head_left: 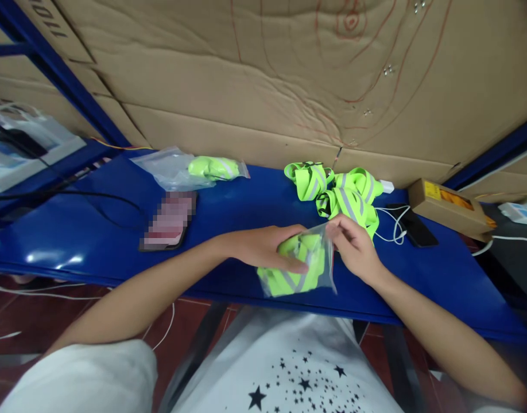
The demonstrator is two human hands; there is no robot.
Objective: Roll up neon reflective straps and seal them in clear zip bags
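Note:
A clear zip bag (331, 279) with a folded neon-yellow reflective strap (289, 280) inside lies between my hands, just above the table's front edge. My left hand (263, 245) is wrapped round the bag's body, its thumb over the front. At the bag's right end, my right hand (355, 250) pinches the upper corner near the red-edged opening. Beyond that hand, several rolled reflective straps (349, 198) sit in a loose heap, grey stripes and black buckles showing. Part of the nearest roll is hidden behind my right fingers.
At the back left lie a bagged strap (214, 168) and clear plastic bags (171, 166). A phone (169, 221) rests on the blue table (237, 209). To the right are a black phone (414, 226), a white cable (395, 223) and a cardboard box (450, 215). Cardboard (194, 86) backs the table.

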